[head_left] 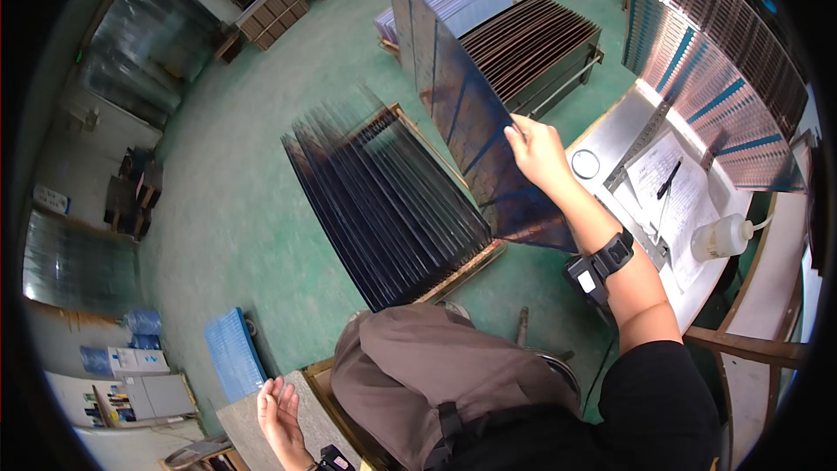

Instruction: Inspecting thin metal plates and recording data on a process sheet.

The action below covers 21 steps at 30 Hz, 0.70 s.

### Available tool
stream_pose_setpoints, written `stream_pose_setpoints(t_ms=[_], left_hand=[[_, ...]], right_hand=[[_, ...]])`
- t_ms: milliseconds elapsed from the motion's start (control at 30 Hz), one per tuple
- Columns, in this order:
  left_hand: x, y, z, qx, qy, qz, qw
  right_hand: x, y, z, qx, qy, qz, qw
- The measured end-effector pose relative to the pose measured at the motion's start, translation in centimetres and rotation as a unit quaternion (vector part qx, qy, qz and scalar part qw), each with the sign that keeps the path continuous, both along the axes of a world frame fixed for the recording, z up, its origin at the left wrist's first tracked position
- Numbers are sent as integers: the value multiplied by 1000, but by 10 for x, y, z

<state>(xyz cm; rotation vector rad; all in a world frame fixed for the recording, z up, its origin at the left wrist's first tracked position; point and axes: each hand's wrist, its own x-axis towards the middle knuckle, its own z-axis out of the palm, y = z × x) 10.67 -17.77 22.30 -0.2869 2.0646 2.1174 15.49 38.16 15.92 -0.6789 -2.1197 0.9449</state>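
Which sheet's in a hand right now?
The large blue-brown sheet, gripped at its edge by the right hand. The dark sheets left of it and pale ones behind stand in rows, no hand on them.

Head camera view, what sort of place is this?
Probably a factory workshop: a row of dark upright sheets, a large panel in the right hand, and a workbench with a squeeze bottle suggest it.
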Motion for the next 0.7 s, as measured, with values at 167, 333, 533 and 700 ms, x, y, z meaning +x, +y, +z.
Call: stream_pose_setpoints(t_ms=[167, 333, 533, 700], left_hand=[[2, 14, 9, 14, -46, -28, 998], [7, 25, 22, 17, -35, -22, 999], [6, 38, 32, -26, -28, -14, 999], [0, 43, 29, -32, -33, -33, 998]], right_hand=[[-37, 10, -7, 14, -41, 7, 999], [-65, 6, 4, -7, -73, 26, 997], [-97, 14, -6, -23, -108, 56, 992], [-109, 14, -3, -44, -121, 57, 990]])
